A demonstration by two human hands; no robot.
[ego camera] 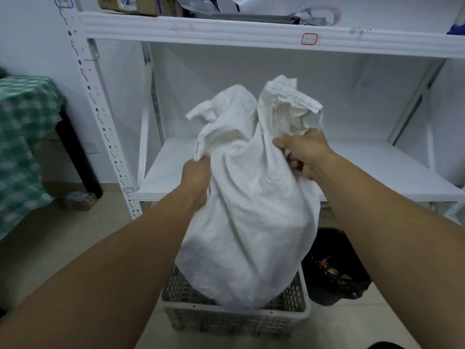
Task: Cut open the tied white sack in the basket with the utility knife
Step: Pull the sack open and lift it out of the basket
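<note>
Head view shows both hands on the white sack (246,222), which stands upright in the grey basket (236,318) on the floor, below the wrists. The left hand (196,177) pinches a fold of cloth at the sack's near left side, fingers curled into the fabric. The right hand (304,154) is closed round the gathered neck on the other side. Above the right hand the hemmed mouth rises in two crumpled flaps; whether a tie lies under the fingers cannot be told. No utility knife is in view, so the step in hand looks like steadying the sack and finding the tie, not cutting. The next move probably calls for one hand to hold the neck taut while the other takes up the knife, with the blade kept away from the holding fingers. The sack is woven, matte and creased, full and rounded low down, slack near the top. The basket is stiff plastic with perforated walls. Below the right forearm sits a glossy black bin bag (334,268); beyond both hands stands a white metal shelf (377,167).
</note>
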